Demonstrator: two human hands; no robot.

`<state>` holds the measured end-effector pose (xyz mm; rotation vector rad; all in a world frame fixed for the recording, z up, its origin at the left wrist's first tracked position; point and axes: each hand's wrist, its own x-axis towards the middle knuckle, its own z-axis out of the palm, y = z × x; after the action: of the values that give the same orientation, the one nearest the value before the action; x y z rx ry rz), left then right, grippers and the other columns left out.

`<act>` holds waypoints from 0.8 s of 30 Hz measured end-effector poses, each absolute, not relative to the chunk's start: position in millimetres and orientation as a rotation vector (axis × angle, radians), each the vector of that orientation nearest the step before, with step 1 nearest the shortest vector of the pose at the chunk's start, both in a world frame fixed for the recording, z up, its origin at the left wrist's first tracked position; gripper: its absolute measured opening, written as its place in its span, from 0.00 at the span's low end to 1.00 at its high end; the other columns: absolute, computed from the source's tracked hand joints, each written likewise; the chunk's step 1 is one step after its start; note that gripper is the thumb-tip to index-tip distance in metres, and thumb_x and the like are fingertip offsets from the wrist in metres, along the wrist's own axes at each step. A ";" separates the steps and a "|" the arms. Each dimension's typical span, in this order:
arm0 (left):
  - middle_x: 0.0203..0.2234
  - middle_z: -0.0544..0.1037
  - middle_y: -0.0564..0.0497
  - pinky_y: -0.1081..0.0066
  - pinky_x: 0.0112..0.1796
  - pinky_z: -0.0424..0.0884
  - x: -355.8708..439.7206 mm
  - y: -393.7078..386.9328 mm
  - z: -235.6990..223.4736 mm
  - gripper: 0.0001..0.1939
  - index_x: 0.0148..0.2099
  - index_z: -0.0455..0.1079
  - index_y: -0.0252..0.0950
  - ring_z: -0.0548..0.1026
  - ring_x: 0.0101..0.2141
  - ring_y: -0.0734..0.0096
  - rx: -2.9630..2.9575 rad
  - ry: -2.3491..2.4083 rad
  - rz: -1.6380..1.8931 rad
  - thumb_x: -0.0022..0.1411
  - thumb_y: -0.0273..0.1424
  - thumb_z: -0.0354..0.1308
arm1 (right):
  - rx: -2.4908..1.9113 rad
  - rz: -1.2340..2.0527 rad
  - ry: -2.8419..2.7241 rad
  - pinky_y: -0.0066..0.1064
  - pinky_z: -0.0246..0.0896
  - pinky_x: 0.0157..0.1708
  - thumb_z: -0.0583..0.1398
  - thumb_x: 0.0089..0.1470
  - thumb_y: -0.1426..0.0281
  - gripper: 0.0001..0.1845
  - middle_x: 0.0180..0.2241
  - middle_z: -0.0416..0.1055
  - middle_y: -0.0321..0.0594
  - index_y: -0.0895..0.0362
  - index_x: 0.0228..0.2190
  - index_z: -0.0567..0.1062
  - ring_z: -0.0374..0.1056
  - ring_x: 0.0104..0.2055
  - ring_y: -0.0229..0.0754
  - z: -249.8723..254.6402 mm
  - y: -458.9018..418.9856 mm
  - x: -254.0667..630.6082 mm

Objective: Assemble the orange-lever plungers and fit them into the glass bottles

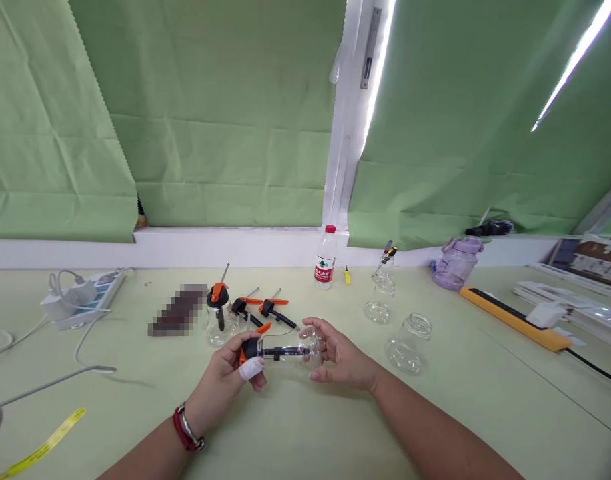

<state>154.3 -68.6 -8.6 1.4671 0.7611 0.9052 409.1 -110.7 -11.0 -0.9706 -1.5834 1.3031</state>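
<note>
A clear glass bottle (289, 341) lies sideways between my hands, above the table. My left hand (228, 377) grips the black-and-orange bottle top (249, 349) at its neck; white wrapping covers part of the thumb. My right hand (341, 360) is curled around the bottle's wide base. Through the glass, a black tube (285, 351) runs from the top toward the base. Just beyond my left hand stands another glass bottle (220, 330) fitted with a black-and-orange top (218, 295). Loose tops with black tubes and thin metal spouts, such as one top (272, 310), lie beside it.
Two uncapped glass bottles stand on the right, one bottle (408, 343) near and one (380, 303) farther with tools in its mouth. Behind are a water bottle (325, 260), a yellow tool (348, 276) and a purple jug (455, 263). Power strips (92, 300) (515, 320) flank the table.
</note>
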 end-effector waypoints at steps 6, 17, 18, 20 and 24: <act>0.20 0.75 0.54 0.67 0.28 0.73 154.8 -68.7 -7.6 0.26 0.52 0.60 0.34 0.74 0.21 0.69 1.443 0.759 0.897 0.55 0.38 0.61 | -0.961 1.376 -1.529 0.36 0.62 0.42 0.71 0.37 0.66 0.44 0.49 0.59 0.42 0.47 0.54 0.58 0.67 0.41 0.40 -11.3 -109.8 408.2; 0.20 0.76 0.54 0.66 0.28 0.73 153.6 -68.4 -9.7 0.25 0.52 0.60 0.33 0.74 0.22 0.69 1.473 0.756 0.882 0.55 0.38 0.61 | -0.926 1.506 -1.383 0.27 0.63 0.30 0.70 0.40 0.65 0.37 0.41 0.62 0.37 0.50 0.50 0.61 0.65 0.33 0.35 -16.3 -107.9 406.6; 0.20 0.76 0.54 0.66 0.28 0.73 153.4 -68.6 -10.0 0.25 0.52 0.60 0.33 0.74 0.22 0.69 1.476 0.750 0.880 0.55 0.38 0.61 | -0.937 1.511 -1.378 0.26 0.62 0.27 0.70 0.40 0.64 0.37 0.40 0.62 0.37 0.51 0.50 0.62 0.65 0.32 0.34 -16.0 -108.1 406.3; 0.20 0.76 0.54 0.66 0.28 0.73 153.5 -69.1 -10.1 0.25 0.52 0.60 0.34 0.74 0.21 0.69 1.479 0.741 0.877 0.55 0.38 0.61 | -0.961 1.504 -1.385 0.24 0.61 0.24 0.69 0.40 0.63 0.35 0.38 0.63 0.37 0.52 0.49 0.62 0.65 0.30 0.34 -16.4 -108.0 406.2; 0.19 0.76 0.54 0.67 0.27 0.73 155.0 -70.0 -8.4 0.25 0.51 0.60 0.33 0.74 0.21 0.69 1.470 0.738 0.879 0.55 0.38 0.61 | -0.968 1.497 -1.406 0.25 0.61 0.22 0.67 0.43 0.60 0.33 0.34 0.65 0.36 0.55 0.49 0.63 0.65 0.26 0.33 -20.7 -106.2 407.9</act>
<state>155.0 -70.0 -8.4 1.4696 0.7378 0.8787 407.9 -106.2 -20.7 -0.9683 -1.4059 1.4968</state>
